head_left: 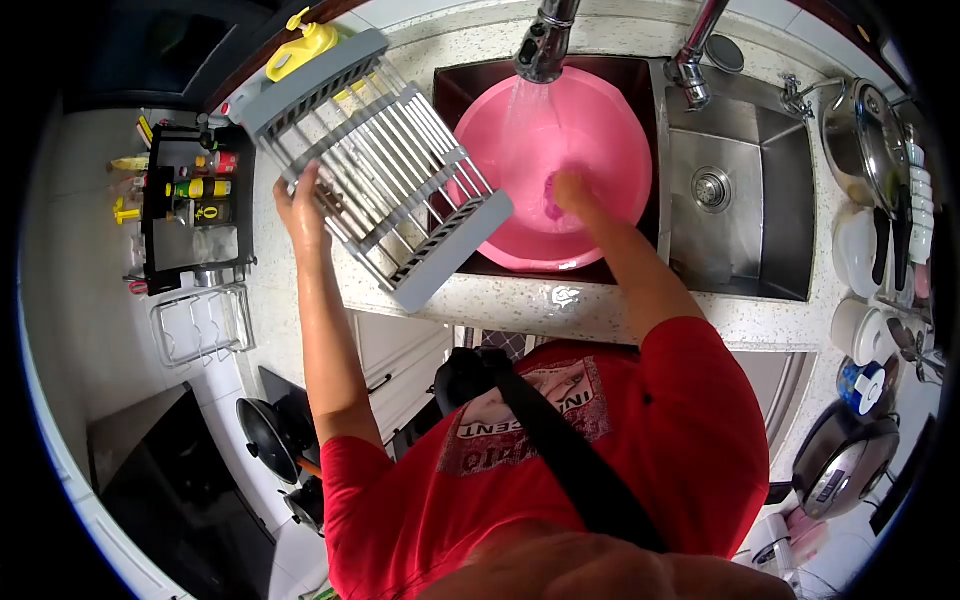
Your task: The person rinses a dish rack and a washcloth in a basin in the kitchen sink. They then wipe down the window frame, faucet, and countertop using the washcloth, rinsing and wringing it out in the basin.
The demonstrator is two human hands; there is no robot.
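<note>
Two bare hands are at work, taking the picture as a dial: the left hand (303, 212) at 10 o'clock and the right hand (574, 190) at 1 o'clock. Farthest left of the things near them, at 10 o'clock, stands one black shelf (151, 215) with several bottles, too crowded to count surely. One yellow bottle (307, 44) is at 11 o'clock, beyond the rack. Fingers curled partly closed, the left hand has hold of the near-left edge of one rack (412, 145), which lies at 11 o'clock, tilted, with two grey end pieces and many metal bars between; whether it rests on the counter (590, 305) I cannot tell. One chrome tap (545, 45), near 12, runs water into one pink basin (615, 130) at 1 o'clock. Inside that basin the right hand, blurred, is closed around one small purple item (552, 195). A second chrome tap (690, 75) stands between 1 and 2. At 2 o'clock is one steel sink bay (750, 235) with one drain (711, 189).
</note>
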